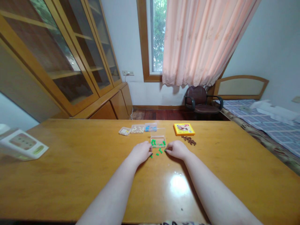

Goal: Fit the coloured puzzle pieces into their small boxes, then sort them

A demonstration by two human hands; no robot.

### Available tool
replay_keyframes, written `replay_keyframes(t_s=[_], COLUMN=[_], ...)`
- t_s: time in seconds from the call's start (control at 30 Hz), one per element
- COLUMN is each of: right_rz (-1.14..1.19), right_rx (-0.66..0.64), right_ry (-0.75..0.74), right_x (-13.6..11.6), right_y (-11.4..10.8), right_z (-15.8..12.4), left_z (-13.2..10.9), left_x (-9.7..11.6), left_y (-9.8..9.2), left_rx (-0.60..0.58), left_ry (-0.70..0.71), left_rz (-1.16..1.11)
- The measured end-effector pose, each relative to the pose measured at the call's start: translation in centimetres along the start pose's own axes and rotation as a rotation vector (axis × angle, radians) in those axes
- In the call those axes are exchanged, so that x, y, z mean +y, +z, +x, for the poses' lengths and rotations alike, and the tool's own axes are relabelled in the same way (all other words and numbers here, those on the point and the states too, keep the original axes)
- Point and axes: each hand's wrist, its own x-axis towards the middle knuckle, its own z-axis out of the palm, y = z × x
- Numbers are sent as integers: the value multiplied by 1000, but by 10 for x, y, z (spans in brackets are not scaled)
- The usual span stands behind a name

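Observation:
A small clear plastic box (158, 147) with its lid raised stands in front of me, holding several small green pieces (153, 142). More loose green pieces (160, 150) lie on the table between my hands. My right hand (177, 149) is at the box's right front corner, thumb and forefinger pinched at a small green piece (165, 150). My left hand (142, 151) rests at the left front corner with its fingers curled together. A green piece (151, 157) lies just by its fingertips; whether those fingers hold anything is too small to make out.
Behind the box are clear boxes with blue pieces (150, 128), cream pieces (137, 128) and a smaller box (124, 131). A yellow box (184, 129) and a pile of brown pieces (188, 140) lie to the right. A white container (23, 144) stands far left on the wooden table (93, 175).

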Motion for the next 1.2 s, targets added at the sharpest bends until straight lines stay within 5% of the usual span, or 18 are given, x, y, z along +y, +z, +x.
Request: replay_keyframes(t_s=[0.53, 0.77, 0.9, 1.2], right_rz=[-8, 20, 22, -9], right_rx=[-19, -20, -15, -25], right_ry=[-61, -40, -23, -46], right_x=[-4, -5, -4, -6], right_y=[1, 1, 3, 3], right_z=[2, 2, 2, 2], left_z=[4, 13, 15, -2], left_x=[9, 9, 6, 5], left_y=[3, 7, 9, -3], left_rx=[-55, 189, 229, -57], left_ry=[-47, -75, -129, 24], left_rz=[26, -71, -74, -75])
